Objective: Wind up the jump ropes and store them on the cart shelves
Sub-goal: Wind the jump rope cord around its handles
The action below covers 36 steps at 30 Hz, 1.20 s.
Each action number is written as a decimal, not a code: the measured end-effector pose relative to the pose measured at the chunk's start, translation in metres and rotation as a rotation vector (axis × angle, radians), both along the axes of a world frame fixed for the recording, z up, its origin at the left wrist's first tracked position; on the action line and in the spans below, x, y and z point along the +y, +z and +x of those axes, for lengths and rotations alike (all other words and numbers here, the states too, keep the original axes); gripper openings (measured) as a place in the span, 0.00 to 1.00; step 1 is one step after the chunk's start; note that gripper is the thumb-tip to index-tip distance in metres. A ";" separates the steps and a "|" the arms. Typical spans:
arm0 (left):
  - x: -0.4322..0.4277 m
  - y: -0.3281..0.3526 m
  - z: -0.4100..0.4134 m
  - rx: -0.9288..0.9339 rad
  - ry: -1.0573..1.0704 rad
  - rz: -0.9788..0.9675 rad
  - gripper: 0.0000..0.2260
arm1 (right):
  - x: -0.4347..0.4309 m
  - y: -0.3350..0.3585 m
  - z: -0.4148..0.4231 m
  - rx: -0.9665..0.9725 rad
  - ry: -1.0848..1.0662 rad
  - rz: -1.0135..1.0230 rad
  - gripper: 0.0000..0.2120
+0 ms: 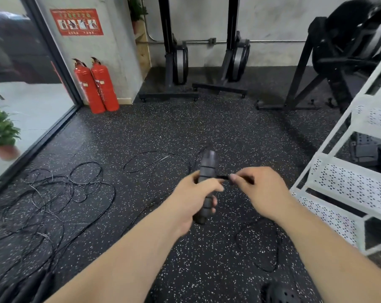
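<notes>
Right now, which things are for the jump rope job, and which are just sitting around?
For the job: left hand gripping the handles; right hand pinching the cord; tangled ropes on the floor; white cart shelves.
Just sitting around: fire extinguishers; potted plant; black gym machines; red poster.

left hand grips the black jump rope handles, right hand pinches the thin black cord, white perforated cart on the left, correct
No: the head view shows the white perforated metal cart on the right. The left hand grips the black jump rope handles and the right hand pinches the thin black cord.
</notes>
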<state>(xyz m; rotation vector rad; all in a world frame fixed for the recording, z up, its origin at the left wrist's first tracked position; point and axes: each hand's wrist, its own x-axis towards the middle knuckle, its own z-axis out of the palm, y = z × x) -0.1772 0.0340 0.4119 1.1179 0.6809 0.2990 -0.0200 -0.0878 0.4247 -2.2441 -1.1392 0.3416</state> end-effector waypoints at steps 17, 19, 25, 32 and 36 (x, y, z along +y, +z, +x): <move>0.005 -0.006 -0.001 0.062 0.059 0.006 0.18 | 0.003 -0.002 0.008 0.002 0.057 -0.079 0.16; -0.011 -0.008 0.004 0.061 -0.002 -0.016 0.14 | 0.010 -0.008 -0.004 -0.010 0.093 -0.094 0.15; 0.019 -0.005 -0.002 0.057 0.154 -0.010 0.16 | 0.001 0.002 0.010 0.065 0.171 -0.161 0.13; 0.022 -0.006 -0.007 0.028 0.162 -0.045 0.18 | -0.001 0.001 0.011 0.004 0.122 -0.133 0.13; -0.008 -0.004 0.001 -0.006 -0.036 -0.122 0.19 | 0.008 -0.006 -0.005 -0.026 0.133 -0.091 0.14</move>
